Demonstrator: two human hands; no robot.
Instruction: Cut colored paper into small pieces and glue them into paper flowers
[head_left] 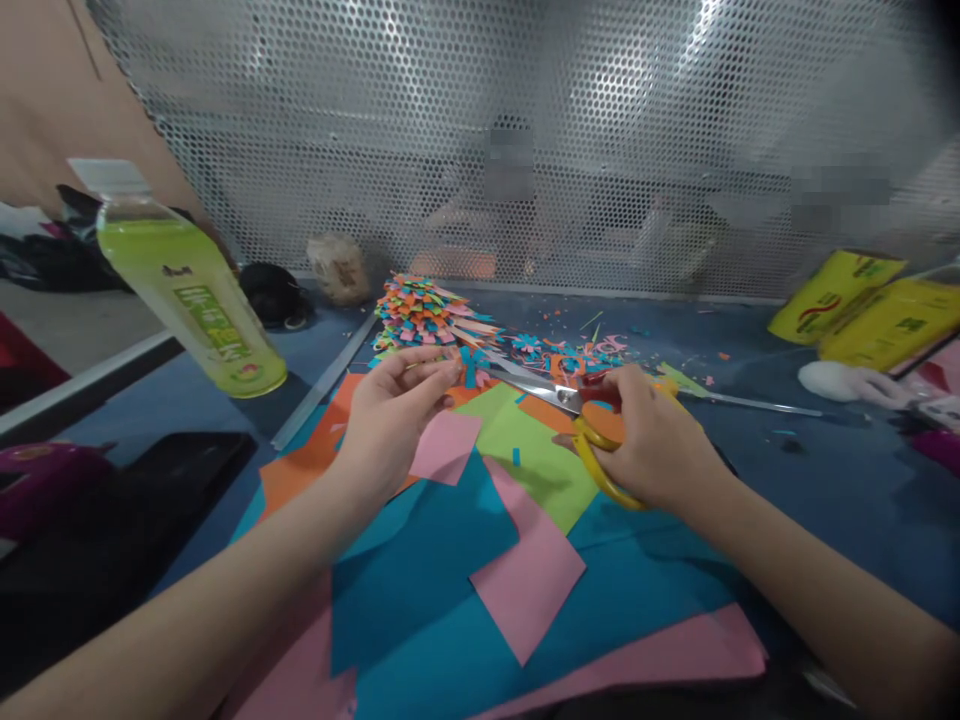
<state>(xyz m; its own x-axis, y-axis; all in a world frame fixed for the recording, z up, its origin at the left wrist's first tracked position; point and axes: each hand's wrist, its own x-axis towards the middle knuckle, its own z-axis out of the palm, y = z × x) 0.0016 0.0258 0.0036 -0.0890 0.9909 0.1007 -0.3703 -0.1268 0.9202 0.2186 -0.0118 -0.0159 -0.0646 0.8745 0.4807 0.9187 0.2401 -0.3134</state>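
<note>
My left hand pinches a small blue piece of paper between thumb and fingers. My right hand is closed round the yellow handles of a pair of scissors. Their metal blades point left, close to the blue piece; I cannot tell whether they touch it. Below both hands lie overlapping sheets: a large blue sheet, a green sheet, pink pieces and an orange sheet. Just beyond stands a heap of colourful cut paper strips, with loose scraps to its right.
A bottle of green drink stands at the left, near a clear ruler and a dark phone-like slab. Yellow packages lie at the right. A perforated metal panel closes off the back.
</note>
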